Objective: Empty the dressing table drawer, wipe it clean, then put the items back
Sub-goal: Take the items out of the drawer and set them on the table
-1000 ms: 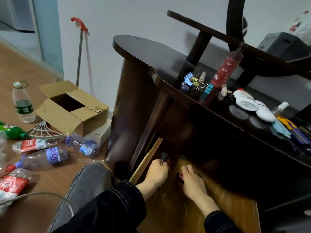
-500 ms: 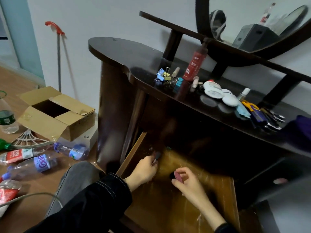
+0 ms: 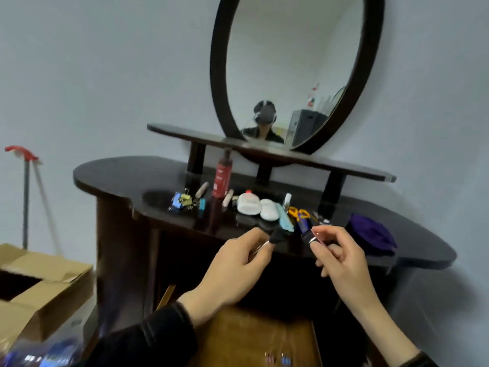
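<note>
The dark dressing table (image 3: pixel 113 173) fills the middle of the view, with its wooden drawer (image 3: pixel 254 337) pulled open below my arms. My left hand (image 3: pixel 232 268) pinches a small black binder clip (image 3: pixel 277 236) by its wire handle, just in front of the tabletop's edge. My right hand (image 3: pixel 341 258) pinches a small pink and black clip (image 3: pixel 316 237) at the same height. On the tabletop lie coloured binder clips (image 3: pixel 182 201), a red bottle (image 3: pixel 221 178), two white cases (image 3: pixel 258 207), scissors (image 3: pixel 300 215) and a purple cloth (image 3: pixel 370 234). A few small clips (image 3: pixel 277 357) remain on the drawer's floor.
An oval mirror (image 3: pixel 291 67) hangs above a raised shelf (image 3: pixel 185 131) at the table's back. An open cardboard box (image 3: pixel 39 284) sits on the floor to the left, with plastic bottles (image 3: pixel 39 357) near it. A red-handled pole (image 3: pixel 25 186) leans on the wall.
Both hands have risen out of the drawer to the tabletop's edge, each carrying a small clip. The camera has tilted up, bringing the mirror into view.
</note>
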Available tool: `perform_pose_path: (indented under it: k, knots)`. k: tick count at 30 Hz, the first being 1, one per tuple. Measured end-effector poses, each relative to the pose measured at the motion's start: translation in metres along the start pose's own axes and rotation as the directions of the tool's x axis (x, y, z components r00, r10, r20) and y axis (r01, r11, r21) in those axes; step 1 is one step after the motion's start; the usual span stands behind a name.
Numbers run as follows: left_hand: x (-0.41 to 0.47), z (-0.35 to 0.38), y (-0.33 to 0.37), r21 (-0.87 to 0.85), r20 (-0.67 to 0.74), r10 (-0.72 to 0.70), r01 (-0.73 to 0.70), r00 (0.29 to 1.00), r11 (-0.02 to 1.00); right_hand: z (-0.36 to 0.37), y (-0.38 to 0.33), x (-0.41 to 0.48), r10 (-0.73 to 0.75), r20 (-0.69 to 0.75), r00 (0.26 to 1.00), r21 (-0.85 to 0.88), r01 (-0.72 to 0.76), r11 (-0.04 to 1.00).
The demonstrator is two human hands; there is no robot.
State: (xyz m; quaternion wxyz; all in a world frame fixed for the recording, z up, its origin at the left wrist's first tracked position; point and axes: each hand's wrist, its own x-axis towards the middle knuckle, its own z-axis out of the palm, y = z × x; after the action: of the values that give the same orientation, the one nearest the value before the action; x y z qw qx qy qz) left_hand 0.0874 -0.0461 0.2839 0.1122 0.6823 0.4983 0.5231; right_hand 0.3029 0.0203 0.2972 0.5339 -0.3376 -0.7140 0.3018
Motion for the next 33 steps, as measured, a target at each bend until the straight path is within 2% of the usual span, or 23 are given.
perform_pose_path:
  k: [2,4,6,9,13,16,20,22,24,27,29,31,33]
  knots:
    - [0.044,0.006,0.014,0.131,0.015,0.037,-0.039,0.999,0.991,-0.011,0.010,0.028,0.053,-0.080,0.995,0.011,-0.052,0.999]
    - [0.084,0.018,0.014,0.242,0.070,0.007,-0.023,0.998,0.970,-0.020,0.027,0.049,0.148,-0.145,0.978,0.014,-0.148,0.989]
    - [0.109,0.029,0.003,0.260,0.133,-0.029,-0.007,0.991,0.966,-0.031,0.044,0.064,0.238,-0.205,0.950,0.024,-0.238,0.971]
    - [0.126,0.043,-0.020,0.348,0.194,0.036,-0.103,0.980,0.932,-0.047,0.062,0.085,0.312,-0.260,0.914,0.022,-0.318,0.948]
    - [0.131,0.047,-0.034,0.310,0.119,0.084,-0.117,0.989,0.943,-0.056,0.075,0.106,0.326,-0.313,0.892,-0.049,-0.358,0.932]
    - [0.131,0.046,-0.037,0.349,0.083,0.092,-0.115,0.992,0.930,-0.055,0.077,0.113,0.336,-0.339,0.878,-0.094,-0.387,0.917]
    - [0.129,0.045,-0.038,0.345,0.109,0.034,-0.070,0.993,0.936,-0.051,0.078,0.112,0.301,-0.331,0.894,-0.290,-0.400,0.869]
    - [0.130,0.044,-0.038,0.323,0.128,0.019,-0.060,0.992,0.945,-0.051,0.078,0.112,0.306,-0.297,0.904,-0.328,-0.398,0.857]
    - [0.130,0.044,-0.037,0.310,0.136,0.024,-0.066,0.990,0.948,-0.052,0.077,0.111,0.327,-0.268,0.906,-0.245,-0.392,0.887]
    - [0.130,0.045,-0.038,0.306,0.143,0.095,-0.136,0.985,0.942,-0.056,0.073,0.107,0.342,-0.323,0.883,0.034,-0.350,0.936]
    - [0.129,0.047,-0.038,0.318,0.163,0.184,-0.228,0.969,0.920,-0.061,0.069,0.104,0.357,-0.359,0.862,0.210,-0.298,0.931]
    - [0.129,0.050,-0.037,0.326,0.177,0.269,-0.315,0.947,0.892,-0.061,0.063,0.100,0.371,-0.283,0.884,0.332,-0.272,0.903]
    - [0.130,0.053,-0.034,0.326,0.211,0.311,-0.366,0.927,0.871,-0.055,0.055,0.096,0.358,-0.171,0.918,0.351,-0.282,0.893]
